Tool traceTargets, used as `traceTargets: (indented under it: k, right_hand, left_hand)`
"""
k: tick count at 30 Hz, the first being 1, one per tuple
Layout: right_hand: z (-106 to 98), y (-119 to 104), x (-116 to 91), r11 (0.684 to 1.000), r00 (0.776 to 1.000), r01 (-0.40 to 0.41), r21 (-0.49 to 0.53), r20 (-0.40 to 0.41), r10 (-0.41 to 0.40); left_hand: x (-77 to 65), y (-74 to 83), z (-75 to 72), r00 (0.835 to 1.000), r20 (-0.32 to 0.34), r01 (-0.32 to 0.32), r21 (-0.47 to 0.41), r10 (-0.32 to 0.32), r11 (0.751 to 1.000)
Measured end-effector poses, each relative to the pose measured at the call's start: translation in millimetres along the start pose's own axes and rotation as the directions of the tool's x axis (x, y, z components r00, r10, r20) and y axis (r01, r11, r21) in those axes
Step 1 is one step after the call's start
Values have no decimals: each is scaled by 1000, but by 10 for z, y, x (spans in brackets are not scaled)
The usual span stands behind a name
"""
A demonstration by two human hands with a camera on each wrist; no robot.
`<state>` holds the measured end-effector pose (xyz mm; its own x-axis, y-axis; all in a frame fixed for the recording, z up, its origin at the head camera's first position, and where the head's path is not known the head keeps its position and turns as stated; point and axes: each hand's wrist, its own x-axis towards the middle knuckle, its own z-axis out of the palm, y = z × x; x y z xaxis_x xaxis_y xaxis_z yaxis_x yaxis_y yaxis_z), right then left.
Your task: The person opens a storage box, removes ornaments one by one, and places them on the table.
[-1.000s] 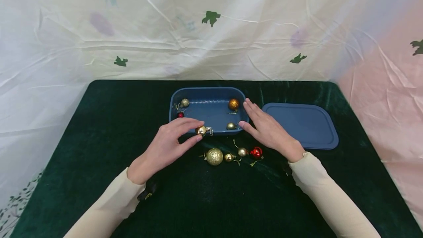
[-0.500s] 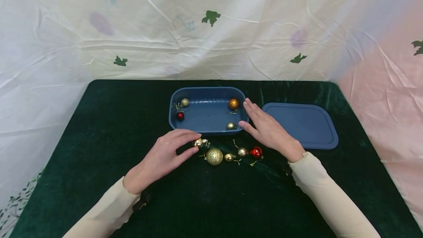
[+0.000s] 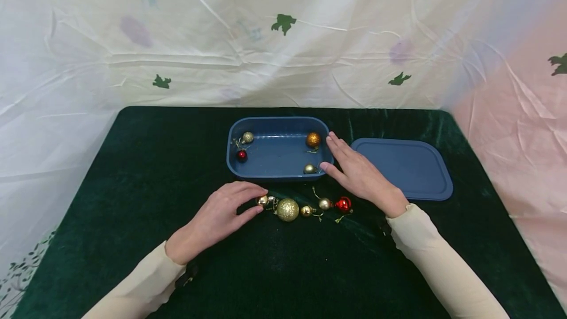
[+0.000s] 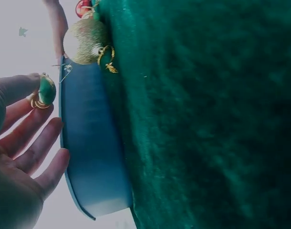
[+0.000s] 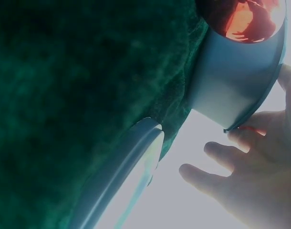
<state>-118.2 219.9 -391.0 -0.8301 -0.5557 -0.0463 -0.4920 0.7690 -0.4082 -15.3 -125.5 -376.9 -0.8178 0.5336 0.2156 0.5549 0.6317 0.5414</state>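
My left hand (image 3: 221, 213) pinches a shiny gold Christmas bauble (image 3: 263, 201) between thumb and fingertips, in front of the blue box; the left wrist view shows the same bauble (image 4: 46, 89) at the thumb tip. Just right of it in the head view lies a large glittery gold bauble (image 3: 287, 210). Beyond that come a small gold bauble (image 3: 306, 210), a pale gold bauble (image 3: 325, 204) and a shiny red bauble (image 3: 343, 204). With fingers extended, my right hand (image 3: 359, 171) rests against the right end of the blue box (image 3: 279, 178).
Inside the box sit a glittery bauble (image 3: 248, 137), a dark red bauble (image 3: 241, 155), an orange bauble (image 3: 313, 139) and a gold bauble (image 3: 309, 168). A flat blue lid (image 3: 407, 169) lies right of the box on the green cloth (image 3: 274, 270). Patterned fabric (image 3: 283, 63) hangs behind.
My left hand has drawn back from over the box's front rim toward me, carrying the gold bauble to the left of the large glittery one. The right hand has stayed in place.
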Motion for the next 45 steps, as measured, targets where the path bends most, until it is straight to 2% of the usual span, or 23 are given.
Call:
traceTargets:
  k: [7, 18, 28, 45]
  right_hand:
    - [-1, 0, -6, 1000, 1000, -8, 6, 6, 8]
    - [-5, -5, -7, 1000, 1000, -7, 7, 12, 7]
    - [-7, -15, -10, 1000, 1000, -12, 16, 9, 11]
    - [2, -6, -9, 1000, 1000, -2, 19, 3, 2]
  left_hand:
    - [-13, -26, 57, 998, 57, 27, 41, -29, 999]
    - [-7, -55, 123, 994, 78, 70, 120, -80, 990]
    - [11, -90, 163, 979, 141, 133, 107, -147, 985]
    - [23, -98, 200, 971, 165, 155, 128, -176, 979]
